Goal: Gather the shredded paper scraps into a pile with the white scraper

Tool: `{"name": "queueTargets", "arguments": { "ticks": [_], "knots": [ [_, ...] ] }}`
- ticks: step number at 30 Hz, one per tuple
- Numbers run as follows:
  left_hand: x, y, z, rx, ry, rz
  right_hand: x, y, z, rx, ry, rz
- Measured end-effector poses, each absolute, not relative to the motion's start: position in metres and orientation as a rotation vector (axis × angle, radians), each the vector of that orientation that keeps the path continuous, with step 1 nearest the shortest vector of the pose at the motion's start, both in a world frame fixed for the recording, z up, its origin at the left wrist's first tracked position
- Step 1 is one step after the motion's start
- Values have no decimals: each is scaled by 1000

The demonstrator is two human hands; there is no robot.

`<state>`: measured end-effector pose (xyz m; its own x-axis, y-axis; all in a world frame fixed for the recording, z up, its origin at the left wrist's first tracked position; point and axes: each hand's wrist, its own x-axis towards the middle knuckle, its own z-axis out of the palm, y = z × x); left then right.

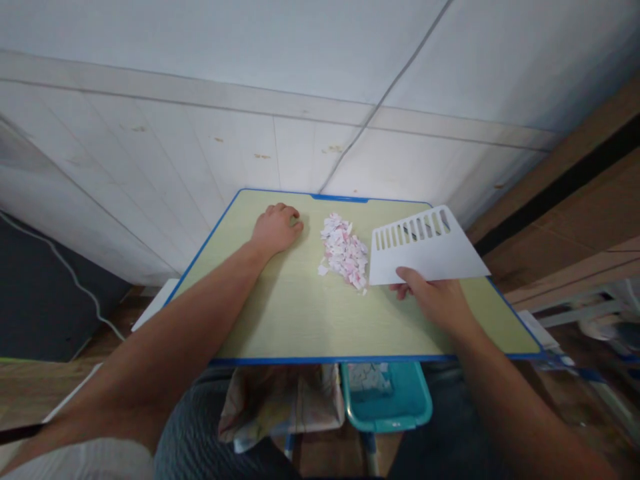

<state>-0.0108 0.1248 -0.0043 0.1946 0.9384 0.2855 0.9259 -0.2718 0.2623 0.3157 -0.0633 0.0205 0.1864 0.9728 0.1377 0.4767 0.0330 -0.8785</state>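
Observation:
A heap of small torn paper pieces (345, 252), white with pink patches, lies mid-table. To its left, my left hand (277, 228) rests on the tabletop with loosely curled fingers; a gap shows between thumb and forefinger, and nothing is visible in it. My right hand (425, 293) grips the lower edge of a flat white slotted sheet (425, 257), thumb on top and fingers underneath. A row of long openings runs along the sheet's far side. Its left edge is beside the heap; I cannot tell whether they touch.
The pale yellow-green table (300, 320) has a blue rim and stands against a white panelled wall (240, 147). Below its front edge are a teal basin (390, 407) with paper scraps inside and an open cloth bag (285, 400). A grey cable (385, 93) runs down the wall.

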Motion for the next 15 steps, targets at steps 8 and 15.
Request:
{"name": "queueTargets", "arguments": {
  "ticks": [8,15],
  "knots": [
    [-12,123,1,2388,1882,606,310,-45,32,-1456,-1394,787],
    [-17,120,2,2459,1831,606,332,-37,47,-1238,-1675,931]
  ]
}}
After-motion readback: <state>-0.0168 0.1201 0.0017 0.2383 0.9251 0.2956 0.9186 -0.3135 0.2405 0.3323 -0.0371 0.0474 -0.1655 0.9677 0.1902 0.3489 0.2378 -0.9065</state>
